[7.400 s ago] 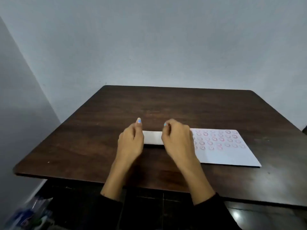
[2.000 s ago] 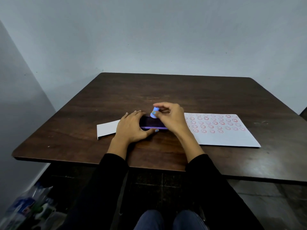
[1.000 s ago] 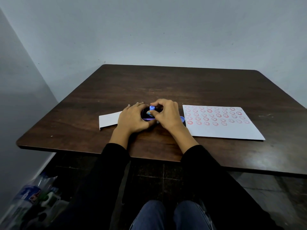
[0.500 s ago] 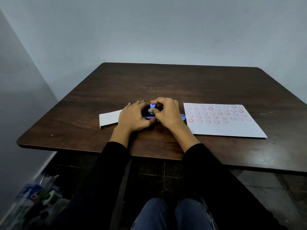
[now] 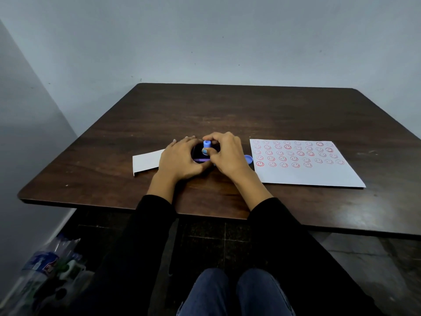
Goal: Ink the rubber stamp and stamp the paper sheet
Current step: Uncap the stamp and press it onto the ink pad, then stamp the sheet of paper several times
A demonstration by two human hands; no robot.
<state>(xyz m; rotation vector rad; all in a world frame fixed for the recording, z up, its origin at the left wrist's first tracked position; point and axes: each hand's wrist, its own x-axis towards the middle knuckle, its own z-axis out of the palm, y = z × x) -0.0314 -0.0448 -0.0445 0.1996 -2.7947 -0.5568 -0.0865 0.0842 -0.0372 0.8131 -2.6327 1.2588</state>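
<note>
A small blue rubber stamp (image 5: 206,144) stands upright on a dark ink pad with a purple rim (image 5: 200,158). My right hand (image 5: 227,153) pinches the stamp from above. My left hand (image 5: 181,159) cups the pad's left side and holds it on the table. To the right lies the white paper sheet (image 5: 305,165), its upper part covered with rows of red smiley prints. A round blue cap (image 5: 249,159) peeks out beside my right hand, at the sheet's left edge.
A white folded card (image 5: 145,163) lies left of my left hand. The dark wooden table (image 5: 250,110) stands in a corner of grey walls. Plastic bottles (image 5: 43,270) sit on the floor at the lower left. My knees show under the table's front edge.
Both hands stay on the ink pad with the stamp upright on it. Only the camera has tilted slightly, so the scene sits a little lower in view.
</note>
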